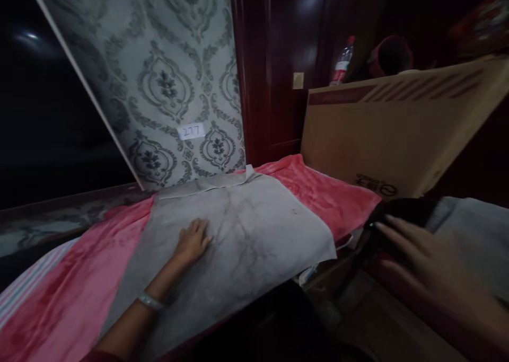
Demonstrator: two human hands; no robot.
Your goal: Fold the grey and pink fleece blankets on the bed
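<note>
— Nearest item?

— Right hand (421, 269), large and blurred at the lower right, fingers spread and loose, gripping nothing. Its fingertips reach toward a dark, rounded object (405, 211) that is too dim to identify.

— Left hand?

— Left hand (193, 240), open and flat, palm down on a grey, stained rectangular cloth (254, 229). A pale band sits on that wrist (150, 301).

— Location of the cloth?

— Spread over a pink plush blanket (326, 190), just in front of the patterned wall.

— Containers?

— One large brown cardboard box (382, 134), leaning behind the blanket's right end; contents not visible. One clear plastic bottle with a red label (342, 62) stands behind the box; its fill level cannot be made out.

— Other entries?

— Grey damask-patterned wallpaper panel (167, 70) bearing a small white tag marked 277 (191, 131). Dark red wooden door frame (254, 70) beside it. Striped fabric (24, 290) at the lower left edge, cut off by the frame.

— Obscured portions?

— A reddish round shape (392, 54) above the box is unclear. The floor area below the blanket lies in shadow, and the black area at the far left shows only a faint reflection.
</note>
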